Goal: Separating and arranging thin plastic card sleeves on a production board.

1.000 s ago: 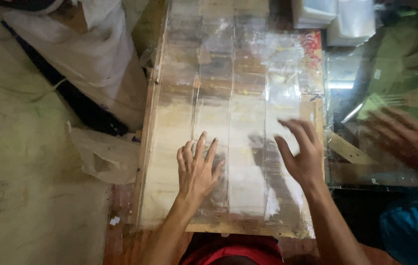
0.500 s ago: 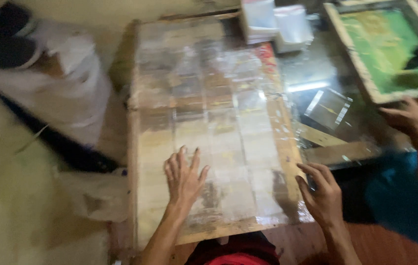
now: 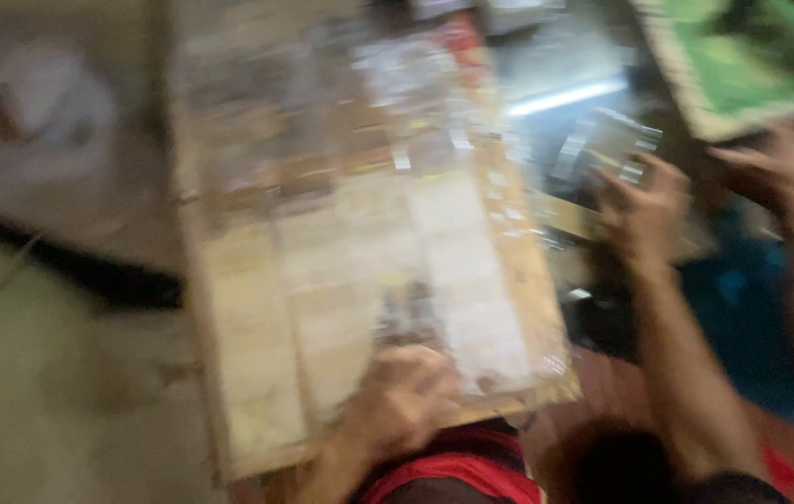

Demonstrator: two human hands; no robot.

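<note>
Head view, heavily blurred. Long pale wooden board under glossy clear plastic sheet [image 3: 360, 243] fills centre. Left hand [image 3: 406, 397] at 6 o'clock, loosely curled, resting on board's near edge. Right hand [image 3: 640, 210] at 3 o'clock, fingers spread, reaching small clear shiny piece [image 3: 607, 145]; grip cannot tell. Another person's hand [image 3: 780, 173] by green-printed framed screen [image 3: 742, 56] at 2 o'clock. Judgement: steady board with left palm, close fingers gently on piece.

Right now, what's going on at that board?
The picture is blurred. The person's left hand rests on the near edge of a long wooden board covered with clear plastic sheeting. Their right hand reaches off the board's right side toward a small shiny packet. Another person's hand is at a green-screened frame.
</note>
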